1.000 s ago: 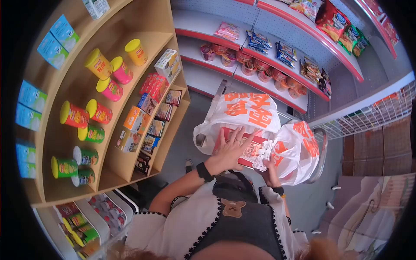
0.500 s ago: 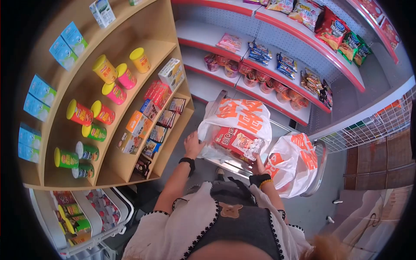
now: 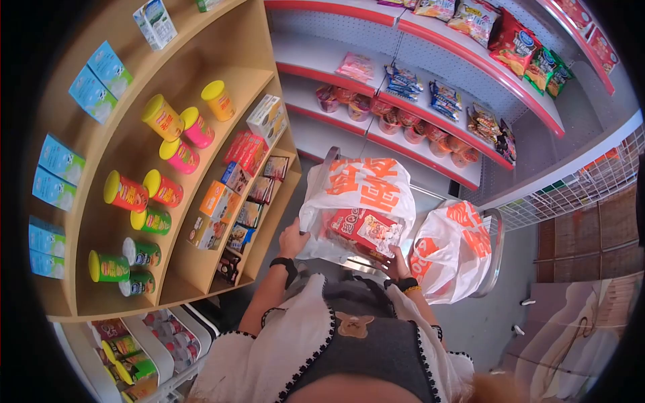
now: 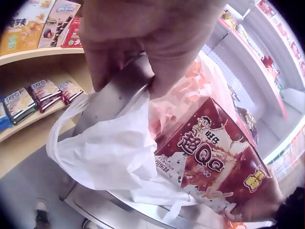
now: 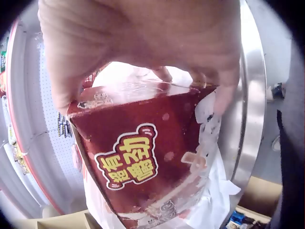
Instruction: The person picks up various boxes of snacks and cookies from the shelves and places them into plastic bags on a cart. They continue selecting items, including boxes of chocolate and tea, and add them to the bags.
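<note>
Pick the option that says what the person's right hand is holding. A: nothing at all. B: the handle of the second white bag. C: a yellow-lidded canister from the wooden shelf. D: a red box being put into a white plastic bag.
D: the right hand grips the end of the red box, which sits in the mouth of the white plastic bag that the left hand holds open.
</note>
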`<control>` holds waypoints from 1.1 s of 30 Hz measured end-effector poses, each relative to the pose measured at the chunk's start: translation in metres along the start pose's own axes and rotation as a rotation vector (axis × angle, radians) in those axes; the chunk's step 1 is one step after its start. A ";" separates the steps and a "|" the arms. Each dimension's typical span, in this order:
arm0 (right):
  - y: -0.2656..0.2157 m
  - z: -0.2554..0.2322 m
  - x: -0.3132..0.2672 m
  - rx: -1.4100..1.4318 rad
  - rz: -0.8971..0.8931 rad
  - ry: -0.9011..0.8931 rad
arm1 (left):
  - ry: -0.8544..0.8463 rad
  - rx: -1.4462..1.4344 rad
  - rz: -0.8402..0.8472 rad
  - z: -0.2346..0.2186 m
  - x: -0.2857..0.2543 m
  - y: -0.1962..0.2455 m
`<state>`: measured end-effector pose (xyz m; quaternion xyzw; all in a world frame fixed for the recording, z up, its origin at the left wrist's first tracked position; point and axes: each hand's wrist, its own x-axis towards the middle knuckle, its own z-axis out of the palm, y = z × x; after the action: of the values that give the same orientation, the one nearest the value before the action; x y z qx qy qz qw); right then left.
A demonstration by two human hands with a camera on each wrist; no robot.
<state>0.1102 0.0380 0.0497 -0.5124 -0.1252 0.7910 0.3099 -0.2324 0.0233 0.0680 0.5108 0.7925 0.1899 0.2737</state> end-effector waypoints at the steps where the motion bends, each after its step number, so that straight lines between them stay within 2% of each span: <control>1: 0.003 0.003 0.001 -0.014 -0.015 -0.010 | 0.008 -0.008 0.015 -0.002 0.000 -0.005; 3: 0.004 0.008 0.004 -0.047 -0.060 -0.062 | 0.014 -0.013 0.017 -0.007 0.001 -0.016; 8: -0.005 0.031 0.015 0.008 0.014 -0.178 | -0.102 0.056 0.017 -0.036 0.005 -0.044; 12: 0.000 0.036 0.042 -0.044 0.054 -0.130 | -0.120 0.005 0.049 -0.059 0.008 -0.057; 17: 0.007 0.041 0.050 -0.094 0.048 -0.113 | -0.117 0.049 0.062 -0.063 0.031 -0.076; 19: 0.003 0.037 0.051 -0.116 0.045 -0.117 | -0.135 0.108 0.101 -0.066 0.033 -0.061; 23: -0.004 0.034 0.053 -0.207 -0.134 -0.015 | -0.125 0.027 0.152 -0.067 0.031 -0.058; 24: -0.009 0.039 0.048 -0.278 -0.124 0.021 | -0.111 0.067 0.160 -0.053 0.038 -0.078; 25: -0.014 0.045 0.047 -0.349 -0.123 0.059 | -0.127 0.107 0.169 -0.058 0.036 -0.078; 27: -0.015 0.033 0.066 -0.469 -0.091 0.069 | -0.252 0.062 0.037 -0.101 0.018 -0.042; 29: -0.012 0.016 0.081 -0.526 -0.076 0.036 | 0.146 0.020 0.237 -0.101 0.007 -0.067; 31: -0.009 0.008 0.085 -0.545 -0.070 0.016 | 0.371 0.125 0.135 -0.124 0.000 -0.095; 33: -0.005 0.013 0.080 -0.528 -0.082 0.036 | 0.708 0.358 -0.024 -0.147 -0.018 -0.126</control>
<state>0.0774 0.0933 -0.0006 -0.5840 -0.3424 0.7086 0.1992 -0.4078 -0.0473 0.1139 0.4440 0.8645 0.2099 -0.1074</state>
